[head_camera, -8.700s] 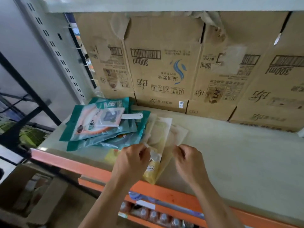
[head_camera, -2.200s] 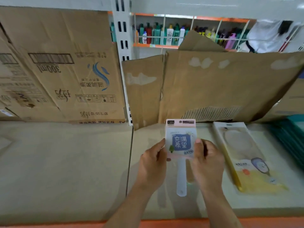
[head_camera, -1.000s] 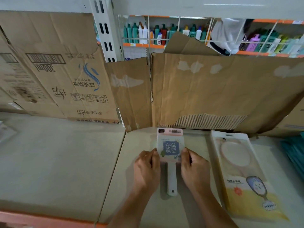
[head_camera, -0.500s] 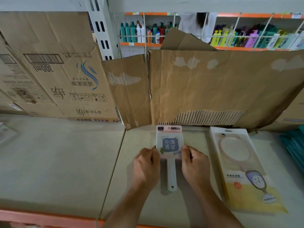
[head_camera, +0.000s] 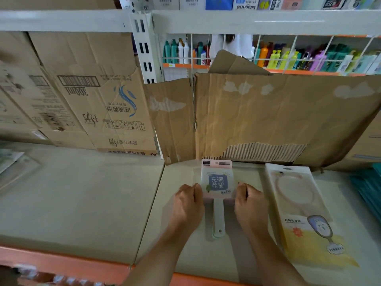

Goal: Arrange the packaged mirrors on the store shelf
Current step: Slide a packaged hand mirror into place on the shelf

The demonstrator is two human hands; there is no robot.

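A small packaged hand mirror [head_camera: 216,182] with a pink card top, a blue label and a white handle lies flat on the beige shelf board [head_camera: 82,203]. My left hand [head_camera: 188,205] grips its left edge and my right hand [head_camera: 250,205] grips its right edge. A larger packaged mirror [head_camera: 303,213] in a clear and yellow bag lies flat just to the right of my right hand. Teal packages [head_camera: 369,186] sit at the far right edge.
Torn brown cardboard sheets [head_camera: 268,116] and printed cartons [head_camera: 92,100] stand along the back of the shelf. A white slotted upright [head_camera: 145,50] divides the bays. Bottles [head_camera: 288,58] fill a far shelf behind. The orange shelf lip [head_camera: 61,263] runs along the front.
The mirror went from held up above the shelf to lying flat on the board, both hands still at its sides. The view has tilted up slightly.
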